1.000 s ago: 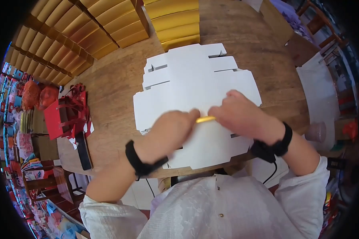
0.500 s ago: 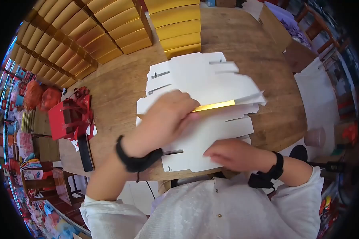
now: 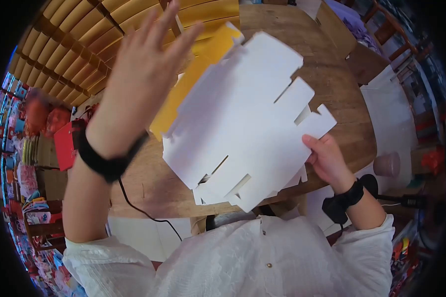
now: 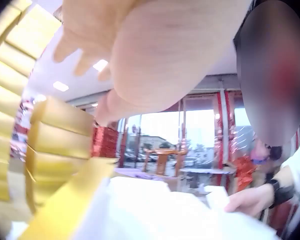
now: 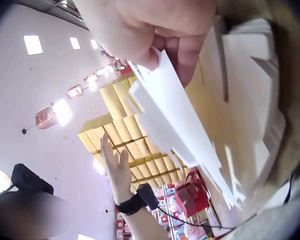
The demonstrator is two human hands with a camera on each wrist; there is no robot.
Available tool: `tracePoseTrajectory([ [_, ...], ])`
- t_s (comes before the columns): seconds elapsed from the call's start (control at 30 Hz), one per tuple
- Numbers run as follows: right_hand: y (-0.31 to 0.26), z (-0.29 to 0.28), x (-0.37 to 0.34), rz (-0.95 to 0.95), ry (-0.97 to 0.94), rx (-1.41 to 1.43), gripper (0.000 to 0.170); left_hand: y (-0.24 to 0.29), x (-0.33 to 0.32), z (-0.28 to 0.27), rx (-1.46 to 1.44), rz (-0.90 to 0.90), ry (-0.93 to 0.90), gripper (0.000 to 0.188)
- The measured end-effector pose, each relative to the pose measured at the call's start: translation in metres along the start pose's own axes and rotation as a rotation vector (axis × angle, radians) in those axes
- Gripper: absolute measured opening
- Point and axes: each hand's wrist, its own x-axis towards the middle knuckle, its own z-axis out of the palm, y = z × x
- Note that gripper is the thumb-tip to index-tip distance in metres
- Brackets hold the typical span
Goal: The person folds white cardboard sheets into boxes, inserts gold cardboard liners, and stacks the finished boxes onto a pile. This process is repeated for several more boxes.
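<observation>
In the head view a white die-cut card sheet is tilted above the table, its gold side showing along the left edge. The right hand pinches its right edge between thumb and fingers; the right wrist view shows this hand on the sheet's edge. Raised over the sheet's left side, the left hand has its fingers spread and holds nothing. More flat white sheets lie beneath, in the right wrist view.
Stacked gold boxes fill the back left of the wooden table. A red bag lies at the left edge. An open carton stands at the back right, and a black cable hangs near the front edge.
The left hand has let go of the gold-edged piece and risen up and left, fingers spreading. The right hand has taken hold of a sheet's right edge, and that sheet is now lifted and turned.
</observation>
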Motion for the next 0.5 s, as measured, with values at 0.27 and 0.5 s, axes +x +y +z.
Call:
tracePoseTrajectory([
  [0.27,0.004,0.011,-0.034,0.363,-0.22,-0.111,0.033,0.177,-0.079,-0.049,-0.709,0.047,-0.677,0.091],
  [0.5,-0.016,0.051,-0.054,-1.087,-0.585,-1.38,0.043,0.156,-0.112,-0.041,-0.709,-0.062,-0.603,0.061],
])
